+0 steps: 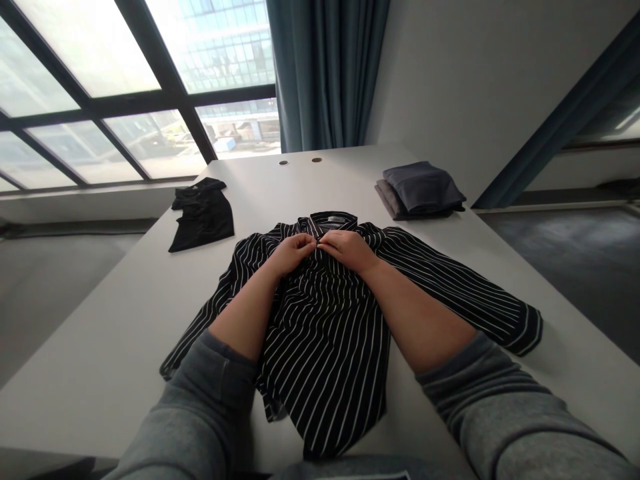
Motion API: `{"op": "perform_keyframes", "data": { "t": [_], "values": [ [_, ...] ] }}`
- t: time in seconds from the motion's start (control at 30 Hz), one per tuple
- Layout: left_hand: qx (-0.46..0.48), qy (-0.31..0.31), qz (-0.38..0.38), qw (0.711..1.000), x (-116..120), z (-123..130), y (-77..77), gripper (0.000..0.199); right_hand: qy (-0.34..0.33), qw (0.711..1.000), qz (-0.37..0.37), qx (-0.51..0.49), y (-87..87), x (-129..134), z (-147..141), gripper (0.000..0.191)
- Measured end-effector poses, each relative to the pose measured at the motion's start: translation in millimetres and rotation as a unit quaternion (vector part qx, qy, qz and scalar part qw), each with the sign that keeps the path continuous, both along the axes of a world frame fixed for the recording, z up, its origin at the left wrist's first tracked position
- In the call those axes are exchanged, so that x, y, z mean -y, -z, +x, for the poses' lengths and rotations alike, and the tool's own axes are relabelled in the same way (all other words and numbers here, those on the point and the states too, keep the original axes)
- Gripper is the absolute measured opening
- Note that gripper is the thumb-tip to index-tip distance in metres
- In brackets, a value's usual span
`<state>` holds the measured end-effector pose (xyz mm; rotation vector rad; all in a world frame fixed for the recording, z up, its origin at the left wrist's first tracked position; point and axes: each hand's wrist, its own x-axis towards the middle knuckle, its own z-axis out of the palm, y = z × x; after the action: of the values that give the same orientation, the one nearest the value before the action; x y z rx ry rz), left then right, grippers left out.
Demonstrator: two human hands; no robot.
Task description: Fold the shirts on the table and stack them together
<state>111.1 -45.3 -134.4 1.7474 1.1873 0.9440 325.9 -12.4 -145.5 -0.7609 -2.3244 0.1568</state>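
A black shirt with white stripes (335,340) lies spread front up on the white table, its collar pointing away from me and both sleeves out to the sides. Just below the collar, my left hand (295,253) pinches the front edge of the shirt. Opposite it, my right hand (347,250) is closed on the cloth too, and the fingertips of both hands nearly meet. Whether a button sits between the fingers is too small to tell. The front below the hands is gathered in wrinkles.
A crumpled black garment (204,217) lies at the table's left edge. Folded dark clothes (423,190) are stacked at the back right. Two round holes pierce the far part of the white table (250,183). Beyond stand a blue curtain (327,73) and windows.
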Motion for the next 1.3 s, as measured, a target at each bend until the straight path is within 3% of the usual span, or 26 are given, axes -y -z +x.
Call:
{"op": "perform_keyframes", "data": {
  "t": [0.23, 0.43, 0.6, 0.97, 1.17, 1.3],
  "values": [
    [0.015, -0.045, 0.038, 0.998, 1, 6, -3.6, 0.022, 0.017, 1.0, 0.023, -0.009, -3.0, 3, -4, 0.029],
    [0.066, -0.074, -0.038, 0.994, -3, 9, 3.4, 0.03, -0.004, 0.999, 0.033, -0.011, -5.0, 7, -9, 0.028],
    [0.017, -0.083, 0.014, 0.996, -5, 7, 4.0, 0.032, -0.004, 0.999, 0.03, -0.035, -4.7, 8, -10, 0.021],
    [0.179, -0.08, -0.099, 0.976, -1, 15, 3.3, 0.036, -0.007, 0.998, 0.032, -0.045, -7.3, 10, -7, 0.022],
    [0.048, -0.1, -0.004, 0.994, -1, 15, 1.3, 0.035, 0.001, 0.995, -0.02, -0.102, 5.8, -3, -3, 0.014],
    [-0.054, -0.102, 0.043, 0.992, 3, 14, -2.0, 0.031, 0.085, 0.99, -0.046, -0.105, 12.2, -13, 2, 0.014]
  ]
}}
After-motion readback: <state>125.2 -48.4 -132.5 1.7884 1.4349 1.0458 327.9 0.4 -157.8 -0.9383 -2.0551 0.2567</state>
